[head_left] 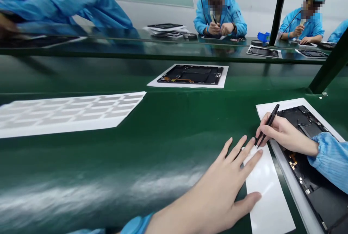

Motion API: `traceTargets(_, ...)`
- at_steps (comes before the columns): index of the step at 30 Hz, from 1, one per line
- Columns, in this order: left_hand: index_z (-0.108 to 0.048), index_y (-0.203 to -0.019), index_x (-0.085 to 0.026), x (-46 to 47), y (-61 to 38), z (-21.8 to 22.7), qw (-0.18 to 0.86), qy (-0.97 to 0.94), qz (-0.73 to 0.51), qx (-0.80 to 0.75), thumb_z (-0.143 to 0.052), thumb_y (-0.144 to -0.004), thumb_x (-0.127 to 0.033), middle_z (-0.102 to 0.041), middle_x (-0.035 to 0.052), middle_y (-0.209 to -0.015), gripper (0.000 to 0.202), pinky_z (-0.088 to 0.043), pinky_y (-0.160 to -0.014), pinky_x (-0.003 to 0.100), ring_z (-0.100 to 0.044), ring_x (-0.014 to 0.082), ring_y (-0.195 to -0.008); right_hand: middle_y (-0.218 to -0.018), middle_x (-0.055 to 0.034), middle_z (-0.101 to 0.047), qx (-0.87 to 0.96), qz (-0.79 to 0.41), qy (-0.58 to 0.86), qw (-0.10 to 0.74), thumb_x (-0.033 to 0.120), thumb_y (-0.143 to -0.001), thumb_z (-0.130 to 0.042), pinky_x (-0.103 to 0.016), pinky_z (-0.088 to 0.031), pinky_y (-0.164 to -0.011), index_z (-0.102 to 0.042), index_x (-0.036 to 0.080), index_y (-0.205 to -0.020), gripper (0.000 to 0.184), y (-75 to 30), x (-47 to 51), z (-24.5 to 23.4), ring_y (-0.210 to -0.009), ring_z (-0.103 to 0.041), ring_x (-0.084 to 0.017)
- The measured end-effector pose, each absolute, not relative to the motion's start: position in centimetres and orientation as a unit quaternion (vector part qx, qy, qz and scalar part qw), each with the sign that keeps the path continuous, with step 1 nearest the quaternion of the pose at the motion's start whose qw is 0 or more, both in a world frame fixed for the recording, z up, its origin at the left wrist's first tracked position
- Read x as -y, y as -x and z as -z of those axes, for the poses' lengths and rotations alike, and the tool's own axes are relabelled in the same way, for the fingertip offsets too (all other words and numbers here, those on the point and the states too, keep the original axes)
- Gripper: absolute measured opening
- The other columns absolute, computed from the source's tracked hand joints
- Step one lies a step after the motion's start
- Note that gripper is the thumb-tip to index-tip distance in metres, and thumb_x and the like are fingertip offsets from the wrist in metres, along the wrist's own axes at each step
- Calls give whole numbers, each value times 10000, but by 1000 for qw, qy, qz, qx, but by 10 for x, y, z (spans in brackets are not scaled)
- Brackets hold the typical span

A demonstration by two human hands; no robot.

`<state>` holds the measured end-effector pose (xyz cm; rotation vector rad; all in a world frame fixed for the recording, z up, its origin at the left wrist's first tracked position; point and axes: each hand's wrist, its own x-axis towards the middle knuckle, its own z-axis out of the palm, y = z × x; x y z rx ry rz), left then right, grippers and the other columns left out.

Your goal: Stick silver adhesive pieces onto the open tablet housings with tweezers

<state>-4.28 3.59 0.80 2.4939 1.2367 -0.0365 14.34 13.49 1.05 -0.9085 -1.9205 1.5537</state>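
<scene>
From my station I see the left hand [214,194] lying flat and open, fingers spread, with its fingertips and thumb resting on a long white sheet [272,190] on the green bench mat [136,154]. The right hand [285,134] is closed around black tweezers [268,125], gripped like a pen, their points just beside the left fingertips. From this angle, I can't quite tell whether they touch the sheet. Right of the sheet, an opened tablet housing [318,205] sits in a white-edged tray [296,187], below the right hand and its blue sleeve [333,159]. Farther along lie a second housing [190,75] on white paper and a sheet of grey pads [67,112]. Beyond a glass divider [163,47], a co-worker [220,16] and another [304,27] sit in blue.
</scene>
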Motion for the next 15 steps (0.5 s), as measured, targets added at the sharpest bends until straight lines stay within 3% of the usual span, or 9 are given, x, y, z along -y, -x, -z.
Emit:
traceTargets(8,-158,-1509,-172,-33,43,-7,172,-884,-6,-434,-434,-944,-436,-68,123,-1561,682,-203,-1094,654,-61,389,-1424,-610,0,-633,737,-505,365,262,232,-815,-495,-252,-539,-533,-487,200,-727,94,-137,-133,-12,-551,-686,-173)
traceTargets(15,-167,-1508,-165,-33,44,-5,159,-890,-38,-425,-461,-935,-412,-127,151,-1553,689,-204,-1092,655,-95,399,-1417,-539,28,-617,740,-502,372,248,208,-797,-487,-214,-515,-443,-470,206,-672,126,-133,-137,-13,-472,-666,-154)
